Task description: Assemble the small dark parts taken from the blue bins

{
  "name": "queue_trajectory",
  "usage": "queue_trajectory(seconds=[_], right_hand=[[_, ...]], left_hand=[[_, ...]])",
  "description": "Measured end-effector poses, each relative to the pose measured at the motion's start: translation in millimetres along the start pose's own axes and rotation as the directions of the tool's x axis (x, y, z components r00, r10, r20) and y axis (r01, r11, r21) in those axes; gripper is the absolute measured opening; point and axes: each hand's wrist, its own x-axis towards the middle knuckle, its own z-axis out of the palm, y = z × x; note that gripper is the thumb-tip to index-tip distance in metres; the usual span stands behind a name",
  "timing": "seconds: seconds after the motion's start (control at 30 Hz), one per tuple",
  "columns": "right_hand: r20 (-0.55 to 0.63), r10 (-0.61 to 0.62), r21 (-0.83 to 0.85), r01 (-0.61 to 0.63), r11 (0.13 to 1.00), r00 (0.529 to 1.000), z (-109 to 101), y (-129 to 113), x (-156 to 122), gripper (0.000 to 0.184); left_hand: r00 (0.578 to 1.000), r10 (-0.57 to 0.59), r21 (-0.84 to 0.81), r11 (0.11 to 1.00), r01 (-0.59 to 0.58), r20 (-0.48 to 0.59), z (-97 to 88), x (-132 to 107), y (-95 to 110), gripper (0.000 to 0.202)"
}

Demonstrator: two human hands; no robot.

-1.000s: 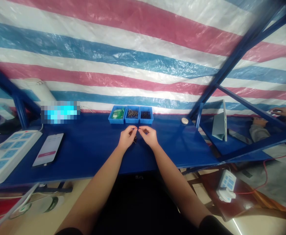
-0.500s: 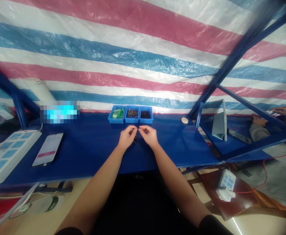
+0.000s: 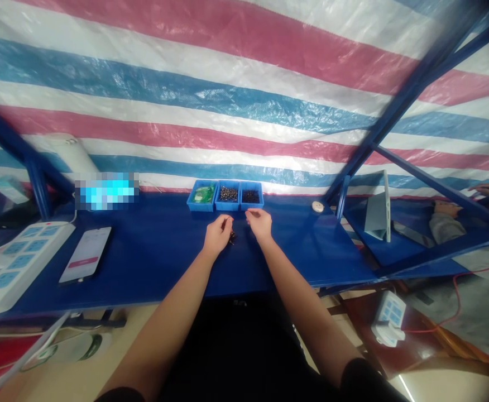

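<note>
Over the blue table (image 3: 303, 251), my left hand (image 3: 218, 234) is closed in a pinch. Beside its fingers lies a small cluster of dark and brassy pieces (image 3: 232, 238), too small to name. My right hand (image 3: 260, 224) is just to the right, thumb and fingertips pressed together; whatever it holds is too small to make out. Beyond the hands stand three small blue bins: one with a green-and-clear plastic bag (image 3: 203, 194), one with brassy metal pieces (image 3: 228, 194), and one with tiny black pieces (image 3: 250, 196).
On the left are a phone (image 3: 86, 254) and a large white power strip (image 3: 24, 262). A round white object (image 3: 317, 206) sits at the right, near a blue frame post (image 3: 343, 196). Past it stands a tablet (image 3: 379, 209), with another person's hands (image 3: 447, 209) farther right.
My right hand has moved away from my left and slightly forward toward the bin of black pieces. My left hand stays almost in place; the view has shifted slightly.
</note>
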Motion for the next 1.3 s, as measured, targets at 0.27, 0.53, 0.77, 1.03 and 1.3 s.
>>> queue_trajectory(seconds=[0.27, 0.53, 0.77, 1.03, 1.3], right_hand=[[0.064, 0.088, 0.269, -0.102, 0.958, 0.994, 9, -14, 44, 0.043], [0.578, -0.272, -0.297, 0.508, 0.808, 0.770, 10, 6, -2, 0.023], [0.621, -0.253, -0.398, 0.576, 0.714, 0.742, 20, 0, 1, 0.029], [0.494, -0.245, -0.434, 0.481, 0.762, 0.834, 21, 10, 2, 0.009], [0.486, -0.282, -0.438, 0.510, 0.741, 0.827, 9, 7, 0, 0.011]], left_hand=[[0.991, -0.028, 0.097, 0.994, 0.041, -0.129, -0.4, 0, -1, 0.025], [0.914, -0.122, 0.135, 0.973, 0.187, -0.387, -6.8, 6, -12, 0.024], [0.917, -0.159, 0.133, 0.966, 0.220, -0.365, -5.6, 6, -13, 0.024], [0.931, -0.171, 0.108, 0.971, 0.215, -0.322, -6.3, 7, -15, 0.024], [0.964, -0.103, 0.136, 0.981, 0.140, -0.246, -2.9, 6, -13, 0.023]])
